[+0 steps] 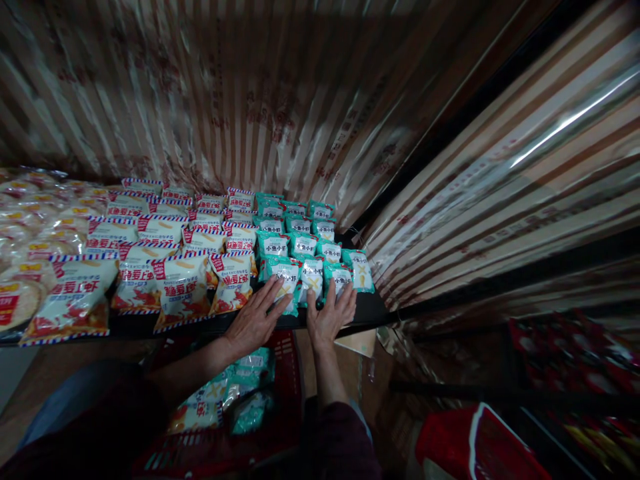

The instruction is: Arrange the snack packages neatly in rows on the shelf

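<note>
Rows of teal snack bags stand at the right end of a black shelf. My left hand lies with fingers stretched out against the front-left teal bag. Fingers spread, my right hand rests on the lower front of the teal bags to its right, and its fingertips reach the bag near the row's end. Neither hand is wrapped round a bag. One more teal bag stands at the far right of the front row.
White and blue-striped snack bags fill the shelf's middle, with round crackers in clear packs at far left. Below, a red basket holds teal and white bags. A red bag-like object is at lower right. Striped sheeting hangs behind.
</note>
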`<state>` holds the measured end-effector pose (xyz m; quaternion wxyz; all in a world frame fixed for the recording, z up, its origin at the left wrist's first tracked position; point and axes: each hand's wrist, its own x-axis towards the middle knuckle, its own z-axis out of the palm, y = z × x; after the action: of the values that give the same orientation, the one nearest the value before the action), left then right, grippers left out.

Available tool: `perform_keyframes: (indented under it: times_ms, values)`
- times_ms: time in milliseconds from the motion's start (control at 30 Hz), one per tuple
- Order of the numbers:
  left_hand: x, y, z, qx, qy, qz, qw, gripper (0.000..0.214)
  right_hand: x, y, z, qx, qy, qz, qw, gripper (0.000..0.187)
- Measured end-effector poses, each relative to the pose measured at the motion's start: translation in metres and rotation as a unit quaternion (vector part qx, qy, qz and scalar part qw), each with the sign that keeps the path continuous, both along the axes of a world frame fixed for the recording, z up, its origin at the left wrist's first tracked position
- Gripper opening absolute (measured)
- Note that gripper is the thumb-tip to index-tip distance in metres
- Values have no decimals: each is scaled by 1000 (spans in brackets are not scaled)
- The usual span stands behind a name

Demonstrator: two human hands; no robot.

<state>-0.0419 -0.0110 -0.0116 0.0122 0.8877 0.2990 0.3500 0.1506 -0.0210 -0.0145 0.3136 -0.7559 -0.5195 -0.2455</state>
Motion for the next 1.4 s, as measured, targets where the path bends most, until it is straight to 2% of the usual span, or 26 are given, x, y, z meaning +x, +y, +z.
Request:
perform_keyframes:
  times_ms: [133,300,600,767,1067,1267,1400]
  values:
    - [1,2,-2,5,-1,18,1000,54,2,-1,-2,7,14,-3,1000,62]
    - [1,3,-7,18,-3,26,999,60,9,-2,-6,12,48,-7,999,58]
    - [-1,0,8,34,-2,60,998,45,12,-1,-10,5,58,-7,998,55]
    - [-2,-1,7,22,-1,58,998,50,12,-1,-9,7,42,-9,999,54]
    - [-2,-3,5,23,-4,46,999,55,6,-4,0,24,23,20,999,54]
    - [-3,-1,2,24,8,48,999,55,-7,-10,11,35,23,74,996,50]
    - [-3,0,0,30,-3,47,998,55,-16,-8,26,42,25,120,992,46]
